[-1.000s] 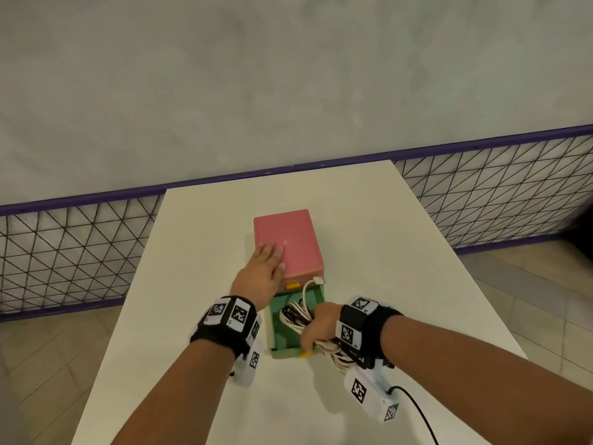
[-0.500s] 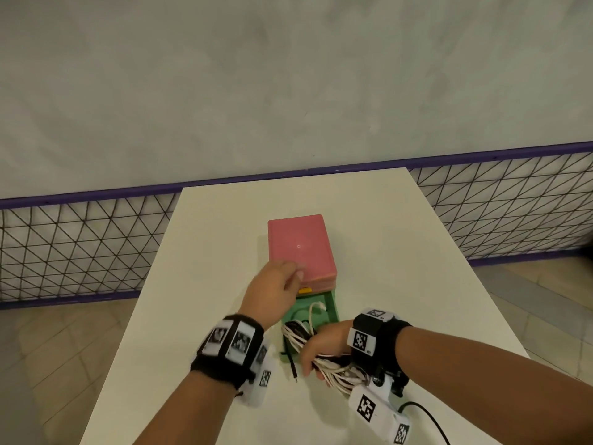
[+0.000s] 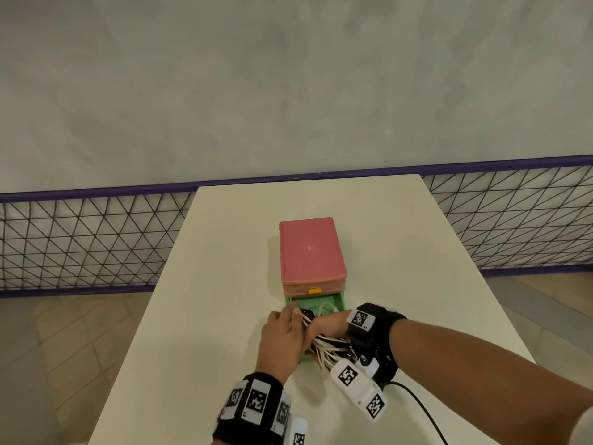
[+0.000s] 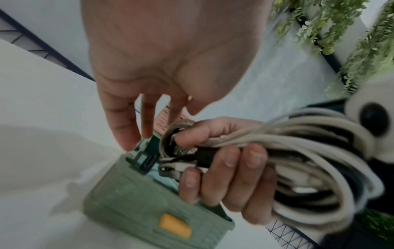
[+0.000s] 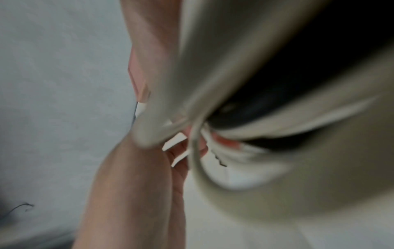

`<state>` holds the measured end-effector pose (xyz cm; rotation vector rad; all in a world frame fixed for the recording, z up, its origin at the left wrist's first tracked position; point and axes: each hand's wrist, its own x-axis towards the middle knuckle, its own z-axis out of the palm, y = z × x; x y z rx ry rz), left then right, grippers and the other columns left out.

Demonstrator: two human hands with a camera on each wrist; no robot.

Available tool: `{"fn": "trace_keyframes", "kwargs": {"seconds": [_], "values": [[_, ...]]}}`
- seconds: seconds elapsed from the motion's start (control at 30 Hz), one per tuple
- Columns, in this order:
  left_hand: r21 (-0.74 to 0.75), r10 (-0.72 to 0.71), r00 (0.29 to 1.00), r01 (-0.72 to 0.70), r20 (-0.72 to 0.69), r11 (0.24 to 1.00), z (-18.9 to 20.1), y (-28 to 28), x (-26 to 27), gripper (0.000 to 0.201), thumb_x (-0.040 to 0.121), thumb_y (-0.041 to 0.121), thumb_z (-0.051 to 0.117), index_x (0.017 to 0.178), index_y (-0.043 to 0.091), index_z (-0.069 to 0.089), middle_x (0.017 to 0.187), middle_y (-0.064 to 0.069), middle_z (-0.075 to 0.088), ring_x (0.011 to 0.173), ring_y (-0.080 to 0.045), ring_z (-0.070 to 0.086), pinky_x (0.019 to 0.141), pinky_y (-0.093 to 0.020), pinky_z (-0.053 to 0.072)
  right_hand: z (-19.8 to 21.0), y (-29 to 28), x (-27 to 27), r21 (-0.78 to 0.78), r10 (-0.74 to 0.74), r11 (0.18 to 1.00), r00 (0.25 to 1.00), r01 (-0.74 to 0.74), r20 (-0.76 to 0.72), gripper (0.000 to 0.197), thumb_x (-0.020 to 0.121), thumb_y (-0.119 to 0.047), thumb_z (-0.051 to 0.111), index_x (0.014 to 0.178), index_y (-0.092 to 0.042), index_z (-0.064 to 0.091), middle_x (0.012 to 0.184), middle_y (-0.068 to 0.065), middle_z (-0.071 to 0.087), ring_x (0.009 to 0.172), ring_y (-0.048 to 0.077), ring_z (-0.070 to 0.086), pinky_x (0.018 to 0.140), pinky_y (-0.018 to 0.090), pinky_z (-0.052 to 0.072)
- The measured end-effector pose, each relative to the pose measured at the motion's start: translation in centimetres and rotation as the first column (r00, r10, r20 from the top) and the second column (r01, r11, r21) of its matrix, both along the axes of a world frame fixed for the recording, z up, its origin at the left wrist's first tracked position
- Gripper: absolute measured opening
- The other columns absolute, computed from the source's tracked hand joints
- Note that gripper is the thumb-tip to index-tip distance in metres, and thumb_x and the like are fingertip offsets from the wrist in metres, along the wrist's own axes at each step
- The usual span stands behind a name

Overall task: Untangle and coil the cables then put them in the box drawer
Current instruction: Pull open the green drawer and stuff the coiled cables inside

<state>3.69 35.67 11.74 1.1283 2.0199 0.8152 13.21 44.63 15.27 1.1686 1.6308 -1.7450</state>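
Two hands crowd the green drawer, pulled out below the pink box, centre of head view. Right hand has fingers curled tight round a coiled bundle of cables, white w/ some black strands, held just above the drawer's near end; loops spill lower right, past the front wall. Left hand sits beside it w/ fingers straight, loose, tips at the drawer's left rim, holding nothing.

Risks, as I judge: bundle looks bulkier than the drawer opening, so loops may spring over the walls on release and jam the drawer when pushed shut. A plug end sticks out and could catch on the rim. Light box may slide on the table if pressed.

Hidden: drawer floor mostly covered by hands; one white loop seems inside already. Right wrist view blurred, only smeared cable. Cable count unclear.
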Motion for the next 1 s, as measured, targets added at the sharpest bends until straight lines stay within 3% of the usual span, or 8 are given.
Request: {"fn": "trace_keyframes", "kwargs": {"seconds": [0.2, 0.33, 0.47, 0.57, 0.67, 0.77, 0.87, 1.0], "values": [[-0.205, 0.025, 0.986, -0.059, -0.164, 0.977, -0.7, -0.9, 0.4, 0.02, 0.096, 0.028, 0.048, 0.096, 0.009, 0.053, 0.093, -0.006, 0.061, 0.08, -0.018, 0.052, 0.068, -0.028, 0.04, 2.4, 0.8, -0.3, 0.071, 0.077, 0.993, 0.977, -0.092, 0.198, 0.025, 0.092, -0.015, 0.051, 0.068, -0.009, 0.052, 0.049, 0.004, 0.056, 0.048, 0.015, 0.05, 0.046, 0.02, 0.042], [-0.096, 0.043, 0.984, -0.061, -0.171, 0.993, -1.6, -1.1, 0.7, 0.025, 0.088, 0.024, 0.061, 0.108, 0.014, 0.05, 0.1, 0.002, 0.049, 0.085, -0.013, 0.049, 0.069, -0.017, 0.035, 2.4, 0.8, -0.4, 0.122, 0.095, 0.984, 0.965, -0.128, 0.244, 0.026, 0.092, -0.016, 0.053, 0.067, -0.009, 0.052, 0.058, 0.005, 0.053, 0.049, 0.016, 0.048, 0.042, 0.017, 0.042], [-0.107, -0.073, 0.961, 0.046, -0.267, 0.993, -2.1, -1.1, 1.3, 0.008, 0.088, 0.017, 0.058, 0.088, 0.02, 0.05, 0.086, 0.005, 0.043, 0.086, -0.02, 0.056, 0.066, -0.017, 0.033, 1.5, 0.7, -0.6, 0.222, 0.161, 0.949, 0.952, -0.222, 0.261, 0.028, 0.092, -0.021, 0.054, 0.064, -0.016, 0.054, 0.066, 0.001, 0.05, 0.056, 0.013, 0.045, 0.053, 0.019, 0.038], [-0.015, -0.079, 0.934, 0.079, -0.348, 0.997, -2.3, -1.0, 1.5, 0.01, 0.086, 0.009, 0.049, 0.088, 0.019, 0.052, 0.093, 0.004, 0.045, 0.087, -0.02, 0.057, 0.07, -0.025, 0.044, 1.2, 0.5, -0.5, 0.289, 0.21, 0.915, 0.943, -0.283, 0.259, 0.025, 0.09, -0.028, 0.053, 0.069, -0.016, 0.052, 0.074, 0.005, 0.051, 0.064, 0.018, 0.044, 0.06, 0.024, 0.036], [0.114, -0.228, 0.872, 0.304, -0.433, 0.946, -2.7, -0.4, 1.0, 0.048, 0.078, 0.008, 0.052, 0.124, 0.023, 0.049, 0.125, 0.009, 0.049, 0.107, -0.014, 0.047, 0.089, -0.025, 0.044, 1.4, 0.3, 0.0, 0.434, 0.199, 0.856, 0.953, -0.282, 0.227, 0.017, 0.09, -0.028, 0.056, 0.074, -0.023, 0.054, 0.076, -0.001, 0.05, 0.074, 0.016, 0.046, 0.063, 0.023, 0.036], [0.016, -0.422, 0.781, 0.483, -0.461, 0.876, -2.7, 0.9, 0.2, 0.062, 0.078, 0.014, 0.052, 0.137, 0.028, 0.039, 0.137, 0.011, 0.048, 0.13, -0.012, 0.04, 0.11, -0.032, 0.032, 0.5, 0.2, -0.1, 0.48, 0.234, 0.823, 0.951, -0.304, 0.202, 0.031, 0.097, -0.014, 0.047, 0.126, -0.004, 0.053, 0.103, 0.002, 0.045, 0.094, 0.012, 0.041, 0.073, 0.023, 0.037], [-0.137, -0.526, 0.728, 0.524, -0.439, 0.841, -1.6, 2.1, -0.4, 0.061, 0.083, 0.02, 0.051, 0.142, 0.029, 0.035, 0.144, 0.009, 0.045, 0.139, -0.012, 0.032, 0.115, -0.03, 0.016, 0.9, 0.1, -0.2, 0.474, 0.316, 0.78, 0.911, -0.408, 0.264, 0.045, 0.099, -0.017, 0.044, 0.141, -0.003, 0.037, 0.118, 0.014, 0.055, 0.114, 0.021, 0.048, 0.083, 0.026, 0.041], [-0.241, -0.581, 0.719, 0.529, -0.382, 0.813, -0.2, 2.7, -0.6, 0.046, 0.095, 0.033, 0.042, 0.141, 0.031, 0.038, 0.141, 0.003, 0.051, 0.133, -0.016, 0.041, 0.11, -0.03, 0.019, 3.7, 0.8, 1.1, 0.401, 0.319, 0.83, 0.92, -0.388, 0.228, 0.024, 0.097, -0.015, 0.048, 0.119, -0.007, 0.054, 0.074, 0.003, 0.045, 0.064, 0.011, 0.043, 0.04, 0.004, 0.035]]}}
